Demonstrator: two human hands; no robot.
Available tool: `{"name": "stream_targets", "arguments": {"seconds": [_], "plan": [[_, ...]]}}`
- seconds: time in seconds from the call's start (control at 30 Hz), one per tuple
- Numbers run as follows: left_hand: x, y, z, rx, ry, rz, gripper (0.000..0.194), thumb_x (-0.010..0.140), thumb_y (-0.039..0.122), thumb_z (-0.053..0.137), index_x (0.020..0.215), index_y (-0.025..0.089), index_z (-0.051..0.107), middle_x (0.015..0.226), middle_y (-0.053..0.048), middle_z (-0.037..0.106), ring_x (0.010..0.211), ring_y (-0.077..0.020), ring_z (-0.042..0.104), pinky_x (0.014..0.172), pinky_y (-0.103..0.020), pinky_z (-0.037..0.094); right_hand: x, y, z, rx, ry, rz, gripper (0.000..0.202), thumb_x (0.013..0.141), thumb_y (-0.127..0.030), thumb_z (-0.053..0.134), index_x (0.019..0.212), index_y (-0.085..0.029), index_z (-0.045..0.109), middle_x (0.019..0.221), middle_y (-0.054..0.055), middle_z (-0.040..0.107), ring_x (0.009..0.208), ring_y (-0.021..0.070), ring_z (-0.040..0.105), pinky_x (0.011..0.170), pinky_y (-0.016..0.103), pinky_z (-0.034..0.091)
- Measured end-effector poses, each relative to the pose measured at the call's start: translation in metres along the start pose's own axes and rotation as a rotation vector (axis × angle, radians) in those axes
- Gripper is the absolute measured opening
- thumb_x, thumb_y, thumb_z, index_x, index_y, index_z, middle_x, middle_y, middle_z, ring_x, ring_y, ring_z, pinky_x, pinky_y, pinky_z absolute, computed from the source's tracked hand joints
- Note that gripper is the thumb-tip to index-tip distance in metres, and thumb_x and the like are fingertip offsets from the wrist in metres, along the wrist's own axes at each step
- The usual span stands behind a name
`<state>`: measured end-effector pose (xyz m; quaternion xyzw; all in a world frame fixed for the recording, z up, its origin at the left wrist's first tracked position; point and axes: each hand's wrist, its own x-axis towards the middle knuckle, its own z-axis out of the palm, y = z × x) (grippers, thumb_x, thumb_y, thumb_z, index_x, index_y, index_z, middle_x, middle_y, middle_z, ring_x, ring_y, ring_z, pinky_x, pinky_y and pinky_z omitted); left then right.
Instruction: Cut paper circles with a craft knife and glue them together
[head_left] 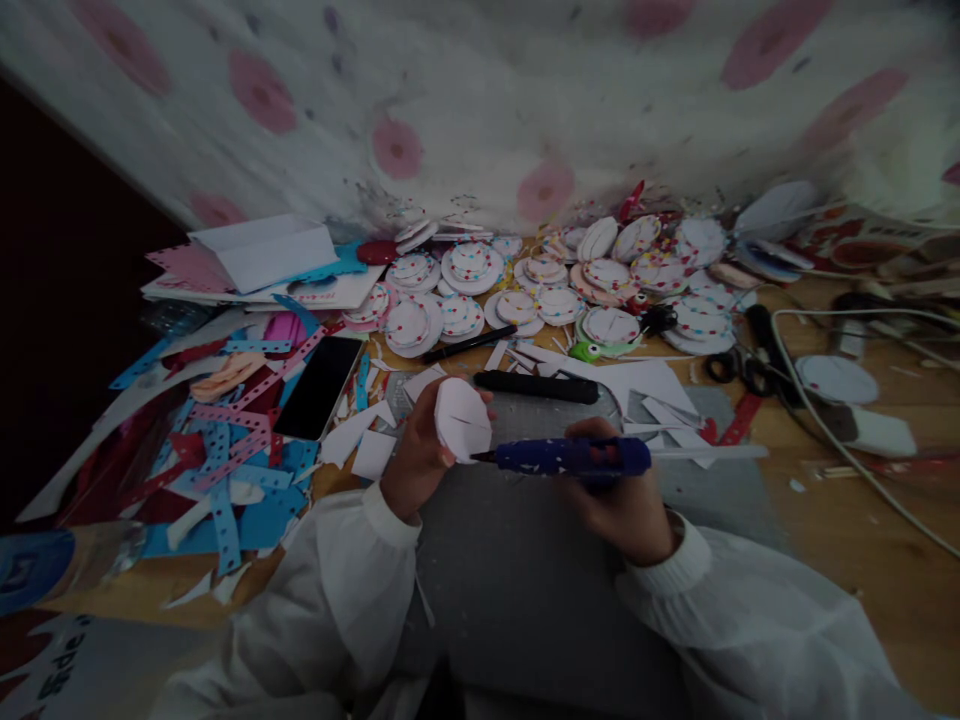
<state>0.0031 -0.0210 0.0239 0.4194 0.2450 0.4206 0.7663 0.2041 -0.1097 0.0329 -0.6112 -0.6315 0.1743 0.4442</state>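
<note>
My left hand (420, 450) grips a round white paper piece (463, 418), tilted so that its face is toward me, with a line across it. In my right hand (626, 505) is a dark blue glue gun (570, 457), fingers wrapped round its handle. The gun's nozzle points left and is at the lower edge of the paper piece; whether it touches I cannot tell. A translucent glue stick (712, 453) sticks out of the gun's back end. Beneath both hands lies a grey cutting mat (697, 510).
Several layered paper hats (471, 265) with coloured dots stand along the back. A phone (319, 388) and paper strips (221, 485) lie on the left. Beyond my hands are a thick black marker-like stick (536, 387) and white scraps (652, 385). Scissors (739, 368) and a white cable (832, 435) are right.
</note>
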Motion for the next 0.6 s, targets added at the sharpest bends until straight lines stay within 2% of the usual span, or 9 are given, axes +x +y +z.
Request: {"name": "stream_targets", "arguments": {"seconds": [0.4,0.6], "plan": [[0.001,-0.002,-0.005,-0.015,-0.009,0.015,0.083,0.054,0.053,0.086,0.125,0.028,0.051,0.121,-0.008,0.062,0.106,-0.0262,0.062,0.089,-0.037,0.049,0.000,0.004,-0.003,-0.101,0.000,-0.035,0.018,0.072,-0.019,0.057,0.089,-0.022,0.051,0.062,-0.004,0.057,0.046,0.0134,0.054,0.044,0.024,0.042],[0.002,0.000,-0.008,-0.027,-0.025,0.037,0.083,0.056,0.053,0.085,0.127,0.027,0.050,0.122,-0.009,0.062,0.106,-0.0257,0.062,0.094,-0.038,0.047,0.001,0.011,-0.002,-0.139,0.001,-0.052,0.019,0.073,-0.019,0.057,0.092,-0.022,0.052,0.067,-0.001,0.062,0.054,0.0159,0.060,0.050,0.026,0.045]]}}
